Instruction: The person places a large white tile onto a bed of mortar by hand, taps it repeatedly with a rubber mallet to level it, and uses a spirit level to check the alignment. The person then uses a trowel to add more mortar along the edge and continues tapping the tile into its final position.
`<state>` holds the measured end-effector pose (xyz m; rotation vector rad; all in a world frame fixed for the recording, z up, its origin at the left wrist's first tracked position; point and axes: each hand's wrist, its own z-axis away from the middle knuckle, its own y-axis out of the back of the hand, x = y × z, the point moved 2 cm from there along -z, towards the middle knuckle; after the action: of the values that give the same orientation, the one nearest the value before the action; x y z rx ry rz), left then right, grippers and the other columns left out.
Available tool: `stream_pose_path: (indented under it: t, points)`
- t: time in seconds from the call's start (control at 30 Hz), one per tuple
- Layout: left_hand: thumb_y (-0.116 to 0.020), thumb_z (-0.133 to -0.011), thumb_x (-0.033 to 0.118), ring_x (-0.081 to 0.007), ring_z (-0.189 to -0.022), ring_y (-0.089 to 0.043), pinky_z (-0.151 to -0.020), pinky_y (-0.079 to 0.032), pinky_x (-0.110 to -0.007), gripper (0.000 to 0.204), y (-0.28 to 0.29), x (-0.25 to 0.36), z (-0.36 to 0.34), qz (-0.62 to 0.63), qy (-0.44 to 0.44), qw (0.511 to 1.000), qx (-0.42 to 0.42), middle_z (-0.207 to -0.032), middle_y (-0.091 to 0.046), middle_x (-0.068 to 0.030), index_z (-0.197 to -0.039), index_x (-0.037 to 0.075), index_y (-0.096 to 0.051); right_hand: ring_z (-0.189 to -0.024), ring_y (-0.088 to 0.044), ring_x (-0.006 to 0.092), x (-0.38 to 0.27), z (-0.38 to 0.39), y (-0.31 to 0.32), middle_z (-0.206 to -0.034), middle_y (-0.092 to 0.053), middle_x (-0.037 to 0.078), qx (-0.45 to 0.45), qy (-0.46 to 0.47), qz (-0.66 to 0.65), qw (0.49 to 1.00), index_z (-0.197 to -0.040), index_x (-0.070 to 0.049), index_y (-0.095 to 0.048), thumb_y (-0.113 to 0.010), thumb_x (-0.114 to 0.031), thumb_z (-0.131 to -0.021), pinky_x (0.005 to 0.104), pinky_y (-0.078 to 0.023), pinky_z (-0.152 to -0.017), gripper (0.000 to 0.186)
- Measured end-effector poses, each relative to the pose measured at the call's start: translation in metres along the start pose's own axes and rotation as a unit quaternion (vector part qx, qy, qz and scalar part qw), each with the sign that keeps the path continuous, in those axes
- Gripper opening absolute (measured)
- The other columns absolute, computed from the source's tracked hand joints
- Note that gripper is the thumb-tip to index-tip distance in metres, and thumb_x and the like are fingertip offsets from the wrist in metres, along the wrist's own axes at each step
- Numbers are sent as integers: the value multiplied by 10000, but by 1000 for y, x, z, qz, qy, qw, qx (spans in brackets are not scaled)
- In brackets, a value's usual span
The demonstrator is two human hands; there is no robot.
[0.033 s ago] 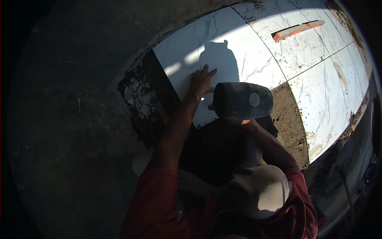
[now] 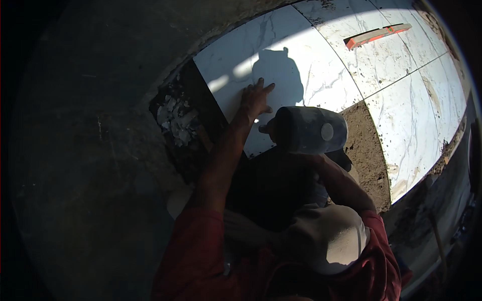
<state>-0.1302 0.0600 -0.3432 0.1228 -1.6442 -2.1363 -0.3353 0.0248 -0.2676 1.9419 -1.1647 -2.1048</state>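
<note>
My left hand (image 2: 256,98) rests with fingers spread on a white, grey-veined marble-look tile (image 2: 326,80), partly under a dark shadow. My right hand (image 2: 312,159) is closed on a rubber mallet (image 2: 306,130); its black head, with a pale disc on the side, is raised beside my left hand and hides part of the grip.
More white tiles (image 2: 406,125) lie at the right, dirt-speckled, with an orange level (image 2: 374,36) on them. Bare sandy bedding (image 2: 366,155) borders them. Broken pale fragments (image 2: 175,120) lie at the left, beside grey concrete floor (image 2: 85,150). My beige-clad knee (image 2: 336,236) is below.
The mallet head has shifted slightly right and down. My left hand stays spread on the tile, moved very slightly upward in the picture.
</note>
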Motion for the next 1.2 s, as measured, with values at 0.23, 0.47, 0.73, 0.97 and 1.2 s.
stream_pose_path:
  t: [0.23,0.47,0.73,0.97,1.2]
  points:
    - [-876,-630,309,-414,-1214,-513,-1000,-442,-494,902,6,10,6,-12,-22,1000,3,-1481,-376,-171,-1421,275,-446,-747,-586,181,-1,6,8,-936,-637,84,10,-7,-3,1000,-1086,-19,-647,-605,-326,-921,309,-465,-719,351]
    - [-880,-627,297,-401,-1249,-489,-1014,-428,-514,918,-4,-6,2,-22,7,1000,14,-1493,-357,-168,-1427,278,-431,-680,-586,158,0,-2,14,-877,-647,75,28,-6,-5,1000,-1050,-11,-661,-623,-337,-918,290,-462,-674,354]
    - [-844,-674,281,-429,-1258,-456,-988,-384,-626,818,6,27,13,-19,34,999,4,-1442,-403,-156,-1398,284,-463,-604,-586,132,10,-46,68,-811,-659,66,103,-268,-114,951,-1010,-1,-676,-643,-350,-914,268,-458,-623,363]
    - [-769,-772,271,-506,-1299,-370,-1011,-296,-687,714,-36,76,45,0,36,999,-12,-1478,-330,-230,-1412,268,-450,-600,-599,133,94,-91,172,-728,-624,62,267,-91,-35,959,-1016,-33,-659,-612,-335,-936,290,-494,-578,316]
    - [-713,-825,346,-557,-1308,-305,-1061,-196,-713,642,-41,85,52,39,61,997,4,-1505,-238,-280,-1407,250,-459,-541,-592,139,99,-121,158,-706,-623,75,246,-157,-80,953,-1013,-13,-657,-627,-244,-923,301,-495,-509,249]
